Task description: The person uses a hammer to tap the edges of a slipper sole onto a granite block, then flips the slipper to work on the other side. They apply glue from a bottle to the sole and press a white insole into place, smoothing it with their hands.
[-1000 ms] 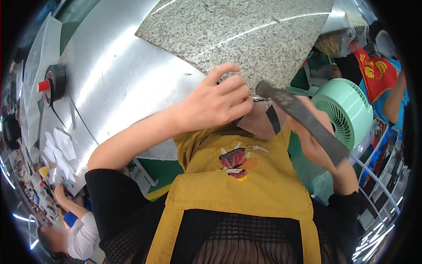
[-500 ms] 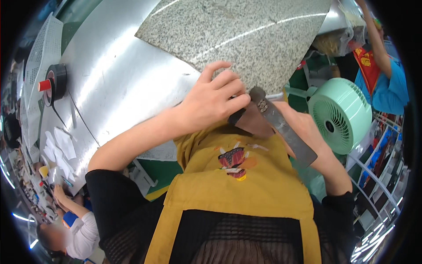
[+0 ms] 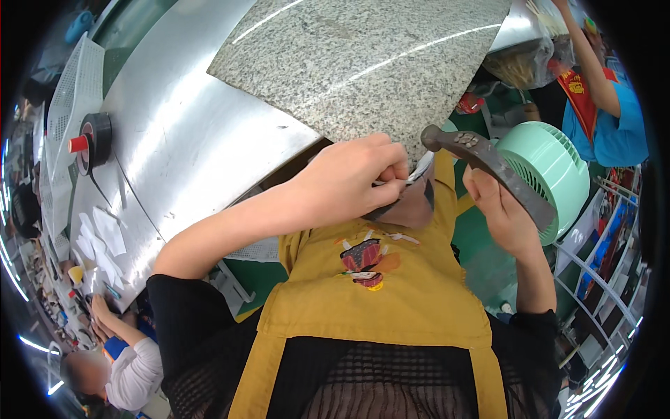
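Fingers of our left hand pinch a thin strip; right hand grips the tool. Best keep both steady, close together.

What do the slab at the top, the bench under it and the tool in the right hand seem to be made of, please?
Slab: speckled grey stone, probably polished granite, given its light streaks. Bench: brushed sheet metal, reflecting glare. Tool in the right hand: dark, dull metal, apparently.
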